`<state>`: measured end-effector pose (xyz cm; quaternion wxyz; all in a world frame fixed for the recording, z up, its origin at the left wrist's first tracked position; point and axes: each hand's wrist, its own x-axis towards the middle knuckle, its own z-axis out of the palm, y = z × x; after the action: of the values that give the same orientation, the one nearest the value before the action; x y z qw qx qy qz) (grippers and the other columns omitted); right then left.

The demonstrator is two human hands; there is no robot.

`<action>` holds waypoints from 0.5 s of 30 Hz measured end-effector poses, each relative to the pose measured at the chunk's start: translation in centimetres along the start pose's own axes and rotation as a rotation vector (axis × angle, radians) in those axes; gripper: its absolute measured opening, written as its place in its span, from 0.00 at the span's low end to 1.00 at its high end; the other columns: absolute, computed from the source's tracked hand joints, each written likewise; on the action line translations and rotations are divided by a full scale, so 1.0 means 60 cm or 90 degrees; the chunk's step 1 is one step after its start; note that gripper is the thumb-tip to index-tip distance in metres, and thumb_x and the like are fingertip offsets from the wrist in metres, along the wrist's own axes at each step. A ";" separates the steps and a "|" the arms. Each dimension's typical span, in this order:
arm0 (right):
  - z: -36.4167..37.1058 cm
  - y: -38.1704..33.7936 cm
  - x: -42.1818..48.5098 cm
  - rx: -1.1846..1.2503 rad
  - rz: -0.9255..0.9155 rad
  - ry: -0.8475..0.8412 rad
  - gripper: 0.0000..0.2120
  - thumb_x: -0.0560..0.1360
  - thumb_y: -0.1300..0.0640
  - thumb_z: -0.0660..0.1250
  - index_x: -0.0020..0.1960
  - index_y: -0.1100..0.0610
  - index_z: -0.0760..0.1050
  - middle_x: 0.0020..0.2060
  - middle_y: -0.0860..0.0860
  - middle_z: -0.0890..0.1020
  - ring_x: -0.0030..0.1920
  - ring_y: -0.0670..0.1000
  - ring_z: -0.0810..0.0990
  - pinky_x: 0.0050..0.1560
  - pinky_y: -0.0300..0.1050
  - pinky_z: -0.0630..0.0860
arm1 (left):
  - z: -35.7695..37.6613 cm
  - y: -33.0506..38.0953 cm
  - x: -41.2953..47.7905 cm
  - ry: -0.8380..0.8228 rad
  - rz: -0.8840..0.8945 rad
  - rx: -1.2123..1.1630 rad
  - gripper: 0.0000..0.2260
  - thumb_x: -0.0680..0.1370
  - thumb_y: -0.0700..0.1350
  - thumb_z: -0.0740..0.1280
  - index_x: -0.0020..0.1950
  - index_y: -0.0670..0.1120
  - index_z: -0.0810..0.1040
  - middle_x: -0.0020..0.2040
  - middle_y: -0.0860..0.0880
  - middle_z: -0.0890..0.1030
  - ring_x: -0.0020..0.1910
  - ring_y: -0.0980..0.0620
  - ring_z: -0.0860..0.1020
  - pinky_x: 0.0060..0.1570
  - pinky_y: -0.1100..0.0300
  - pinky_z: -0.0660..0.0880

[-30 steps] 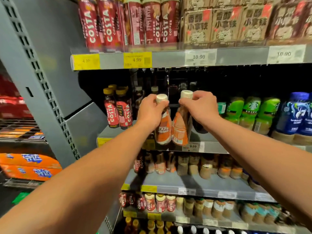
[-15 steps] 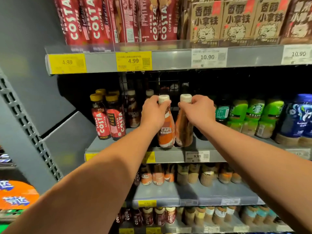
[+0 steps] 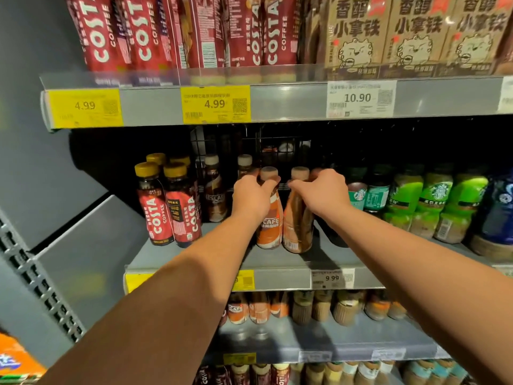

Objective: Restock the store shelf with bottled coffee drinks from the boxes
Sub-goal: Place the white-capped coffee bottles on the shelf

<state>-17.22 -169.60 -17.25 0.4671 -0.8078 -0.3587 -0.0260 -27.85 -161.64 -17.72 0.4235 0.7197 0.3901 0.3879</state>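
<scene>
head: hands (image 3: 251, 200) round two bottles (image 3: 270, 229)

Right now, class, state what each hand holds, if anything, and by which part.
The left hand grips one orange coffee bottle by its neck, just under the cap; the right hand grips the neighbouring bottle likewise.

The left hand (image 3: 251, 198) and right hand (image 3: 322, 193) each grip the neck of an orange-labelled pale-capped plastic coffee bottle (image 3: 270, 229), the pair side by side on the grey metal shelf (image 3: 194, 257), with red-labelled gold-capped bottles (image 3: 169, 209) left of the left hand.
</scene>
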 end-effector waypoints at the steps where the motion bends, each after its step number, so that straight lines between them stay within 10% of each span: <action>1: -0.002 0.000 0.003 -0.009 -0.012 -0.012 0.14 0.68 0.45 0.72 0.45 0.55 0.79 0.42 0.54 0.83 0.44 0.54 0.81 0.43 0.48 0.78 | -0.002 0.000 0.003 0.002 0.002 0.008 0.16 0.75 0.51 0.68 0.54 0.40 0.78 0.52 0.41 0.80 0.49 0.43 0.79 0.53 0.45 0.77; 8: -0.027 -0.001 0.016 0.016 -0.078 -0.111 0.21 0.68 0.53 0.67 0.61 0.48 0.77 0.53 0.52 0.81 0.55 0.55 0.78 0.53 0.46 0.76 | -0.027 0.019 0.037 -0.101 0.143 0.187 0.21 0.75 0.45 0.67 0.69 0.53 0.72 0.65 0.48 0.76 0.56 0.53 0.74 0.47 0.69 0.68; 15: -0.011 0.009 -0.001 0.081 -0.066 -0.052 0.18 0.68 0.55 0.68 0.58 0.50 0.78 0.44 0.50 0.82 0.46 0.50 0.79 0.44 0.43 0.75 | -0.022 -0.005 0.038 -0.069 0.109 0.039 0.23 0.74 0.43 0.70 0.68 0.48 0.72 0.59 0.46 0.79 0.56 0.50 0.77 0.53 0.59 0.74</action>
<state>-16.75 -170.33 -17.30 0.5005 -0.7572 -0.4197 0.0059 -28.19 -159.14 -17.02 0.3868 0.7831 0.3156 0.3708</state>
